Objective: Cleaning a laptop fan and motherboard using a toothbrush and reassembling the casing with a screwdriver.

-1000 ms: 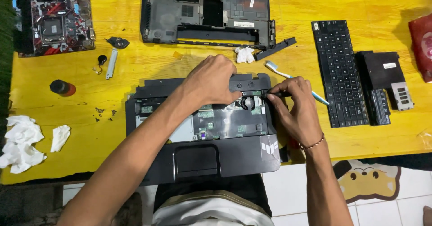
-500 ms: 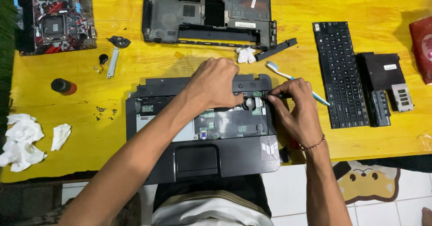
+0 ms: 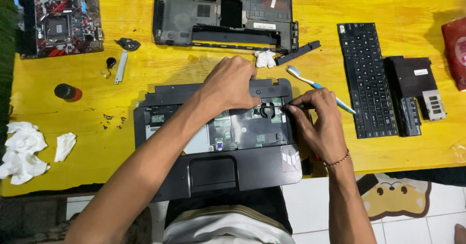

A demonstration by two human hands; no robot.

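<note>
— So, where are the two hands?

— Both are on the opened laptop base (image 3: pixel 213 151), which lies on the yellow table (image 3: pixel 121 98), close to its front edge, with the keyboard taken out. The left hand (image 3: pixel 230 86) rests palm down on the upper middle part of the base, fingers bent, and it presses on the black strip near the hinge. It grips nothing; it only lies flat on the case.

— And the right hand?

— The right hand (image 3: pixel 318 125) is at the right upper corner of the base. Its thumb and first fingers are pinched together around a thin dark tool (image 3: pixel 296 106), whose tip points left to a small black cable loop (image 3: pixel 265 109) on the board. What kind of tool it is, I cannot tell.

— What lies around?

— Just behind the right hand is a toothbrush (image 3: pixel 315 84) with a blue handle. To the right lies the removed keyboard (image 3: pixel 366 79), and behind the base another laptop bottom shell (image 3: pixel 223 13). At far left I see a red and black motherboard (image 3: pixel 58 18) and some crumpled white tissues (image 3: pixel 24 149).
</note>
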